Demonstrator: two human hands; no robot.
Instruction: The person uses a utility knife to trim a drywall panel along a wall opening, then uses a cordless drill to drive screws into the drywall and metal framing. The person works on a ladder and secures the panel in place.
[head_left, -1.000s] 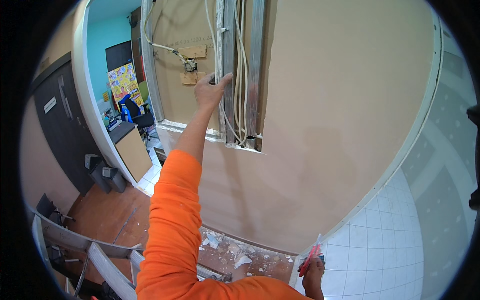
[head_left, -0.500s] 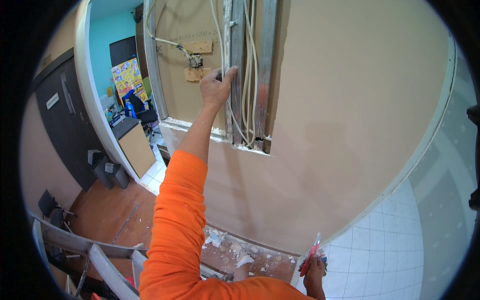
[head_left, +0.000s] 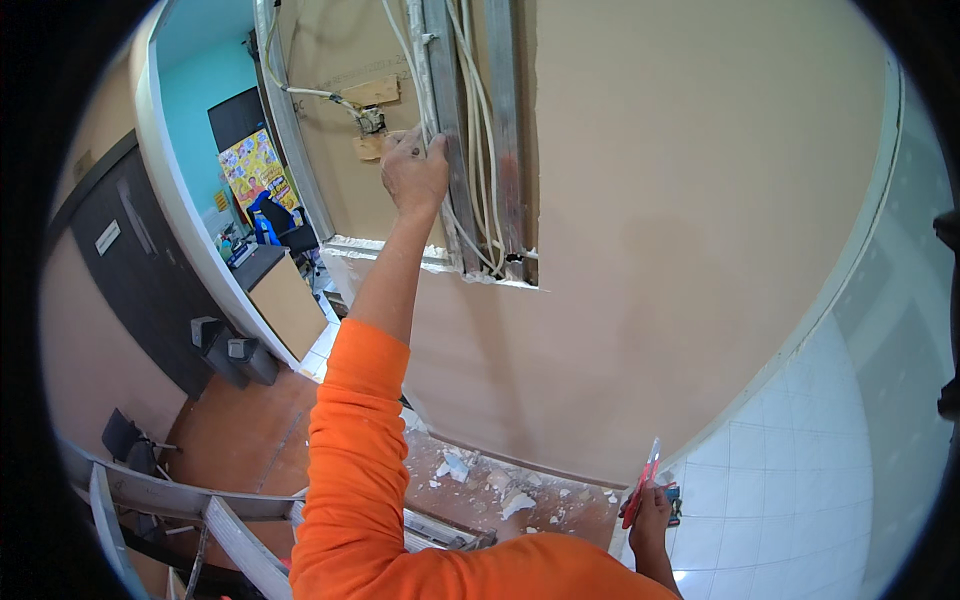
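Observation:
My left hand [head_left: 415, 178] reaches up into a cut-out in the wallboard. Its fingers are curled in at a white cable [head_left: 404, 42] beside the metal studs [head_left: 510, 130], thumb pointing up; the cable passes behind the hand and comes out below. Just above the fingers, a small wired electrical box [head_left: 371, 121] sits between torn brown patches [head_left: 372, 91]. Low on the right, my right hand [head_left: 650, 508] is closed around a red-handled utility knife [head_left: 641, 488], blade pointing up. Something greenish shows behind that hand, too small to make out.
An aluminium ladder [head_left: 240, 545] stands at the lower left. Broken plasterboard pieces [head_left: 515, 503] litter the floor along the wall. Beyond a doorway are a desk [head_left: 285, 300] and a chair [head_left: 275, 215]. Two grey bins [head_left: 250, 360] stand beside a dark door [head_left: 140, 250].
The view has shifted, so the wall opening sits further left. My left fingers have curled in more at the cable. The right hand still holds the knife.

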